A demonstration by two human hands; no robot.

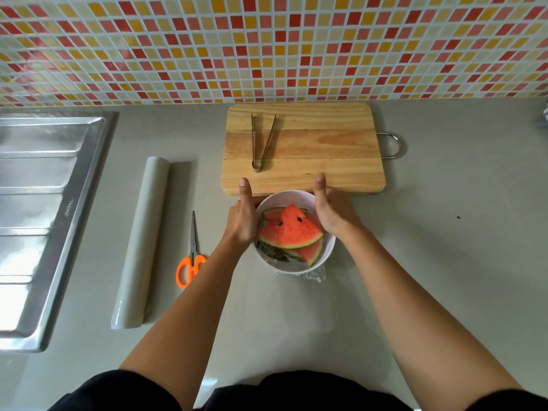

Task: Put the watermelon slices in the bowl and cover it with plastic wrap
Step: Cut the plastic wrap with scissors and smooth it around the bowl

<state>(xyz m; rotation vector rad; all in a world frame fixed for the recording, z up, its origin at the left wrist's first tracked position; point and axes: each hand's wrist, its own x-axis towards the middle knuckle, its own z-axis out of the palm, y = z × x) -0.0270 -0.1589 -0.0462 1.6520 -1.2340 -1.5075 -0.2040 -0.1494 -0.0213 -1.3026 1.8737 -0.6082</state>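
A white bowl [321, 258] stands on the grey counter just in front of the cutting board. Several watermelon slices [289, 231] lie stacked inside it. Clear plastic wrap [312, 275] lies over the bowl and bunches under its near rim. My left hand [241, 218] presses against the bowl's left side, thumb pointing away from me. My right hand [332, 210] holds the right side the same way. The fingers of both hands curl down around the bowl's sides and are hidden.
A wooden cutting board [326, 149] with metal tongs [262, 142] lies behind the bowl. Orange-handled scissors [191, 256] and a roll of plastic wrap [143, 241] lie to the left. A steel sink drainer [38, 209] fills the far left. A tiled wall rises behind.
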